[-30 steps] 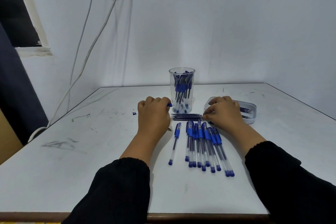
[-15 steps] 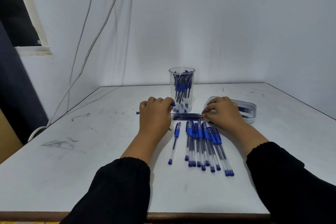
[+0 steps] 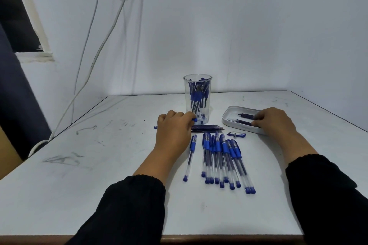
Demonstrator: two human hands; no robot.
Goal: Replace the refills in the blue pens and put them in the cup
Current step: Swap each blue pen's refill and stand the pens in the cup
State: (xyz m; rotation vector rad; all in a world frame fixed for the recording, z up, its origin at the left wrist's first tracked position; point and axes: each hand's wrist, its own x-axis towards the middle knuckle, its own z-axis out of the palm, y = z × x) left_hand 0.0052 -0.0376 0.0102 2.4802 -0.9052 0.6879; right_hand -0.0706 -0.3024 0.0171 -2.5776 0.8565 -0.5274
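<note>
The clear cup [image 3: 197,99] stands upright toward the back of the white worktop [image 3: 99,175] and holds a bunch of blue pens. Just in front of the cup lies a bundle of dark refills [image 3: 207,128], side by side and pointing right. Nearer the person than the cup, a row of blue pens [image 3: 223,161] lies on the worktop, with 1 pen [image 3: 190,157] a little apart to the left of the row.

The left hand [image 3: 173,127] rests at the cup's base on its left, fingers curled round a pen [image 3: 194,119] whose blue ends show on both sides of the hand. The right hand [image 3: 273,120] is to the right of the cup, over a shallow white tray [image 3: 231,114]; its fingers are curled onto the dark refills [image 3: 246,115] lying in it. A small blue pen part [image 3: 236,135] lies between the tray and the row.
</note>
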